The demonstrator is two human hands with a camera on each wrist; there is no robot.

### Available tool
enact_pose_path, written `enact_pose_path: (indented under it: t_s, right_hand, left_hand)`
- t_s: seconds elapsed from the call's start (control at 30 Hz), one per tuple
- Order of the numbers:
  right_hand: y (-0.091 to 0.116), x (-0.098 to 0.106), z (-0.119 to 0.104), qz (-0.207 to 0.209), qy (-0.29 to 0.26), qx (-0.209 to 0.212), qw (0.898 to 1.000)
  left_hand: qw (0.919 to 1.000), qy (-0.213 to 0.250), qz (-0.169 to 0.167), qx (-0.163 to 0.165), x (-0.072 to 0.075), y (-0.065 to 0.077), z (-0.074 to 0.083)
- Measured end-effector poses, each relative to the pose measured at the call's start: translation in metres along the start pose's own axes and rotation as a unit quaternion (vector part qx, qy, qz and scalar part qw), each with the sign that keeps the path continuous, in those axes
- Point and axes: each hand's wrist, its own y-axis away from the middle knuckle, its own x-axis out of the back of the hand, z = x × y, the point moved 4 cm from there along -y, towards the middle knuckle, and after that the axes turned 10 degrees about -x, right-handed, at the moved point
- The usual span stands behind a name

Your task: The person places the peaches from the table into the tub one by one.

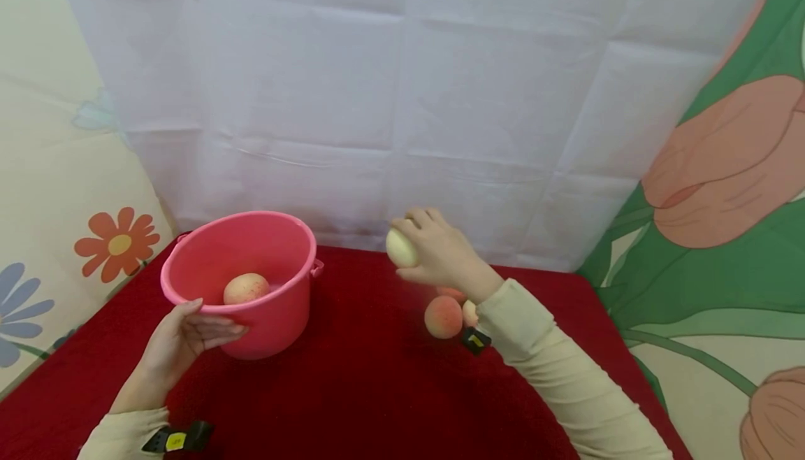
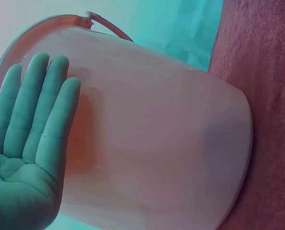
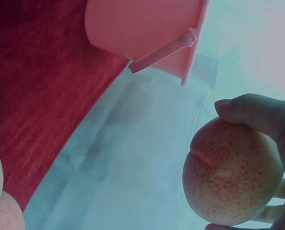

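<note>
A pink bucket stands on the left of the table with a pale, red-speckled peach inside. My left hand is at its near-left side, thumb by the rim. In the left wrist view the four fingers lie straight in front of the bucket wall, palm towards the camera. To the right, above the table, my right hand grips another pale peach, thumb on one side and fingers round the other. Below that hand sits a redder peach, with others partly hidden by the wrist.
A dark red cloth covers the table. White sheeting hangs behind its back edge. Flower-patterned walls flank both sides. The bucket's handle hangs on the side facing the right hand.
</note>
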Motion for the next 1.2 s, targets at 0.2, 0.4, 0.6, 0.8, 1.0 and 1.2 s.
enact_pose_path:
  t_s: [0.2,0.4,0.6,0.8,1.0,1.2]
  right_hand:
    - [-0.004,0.0,-0.008,-0.009,-0.012,0.0,1.0]
    - [-0.008,-0.003,-0.014,-0.013,-0.014,0.003,1.0]
    - [-0.013,-0.005,-0.021,-0.004,-0.004,0.012,1.0]
    - [-0.017,-0.009,-0.027,-0.012,0.002,0.015,1.0]
    - [-0.021,-0.011,-0.033,-0.011,0.004,0.019,1.0]
    - [-0.024,-0.012,-0.036,-0.015,0.001,0.02,1.0]
  left_hand:
    - [0.9999,-0.012,0.007,0.007,0.0,0.0,0.0]
    - [0.9999,-0.011,0.005,0.004,-0.001,0.0,0.001]
    - [1.0,-0.003,0.0,-0.002,-0.001,0.0,0.001]
    - [0.9998,0.013,-0.011,-0.01,-0.001,0.0,0.001]
    - [0.9996,0.022,-0.014,-0.012,0.001,0.001,0.0]
    - [0.9995,0.025,-0.017,-0.014,0.0,0.0,0.0]
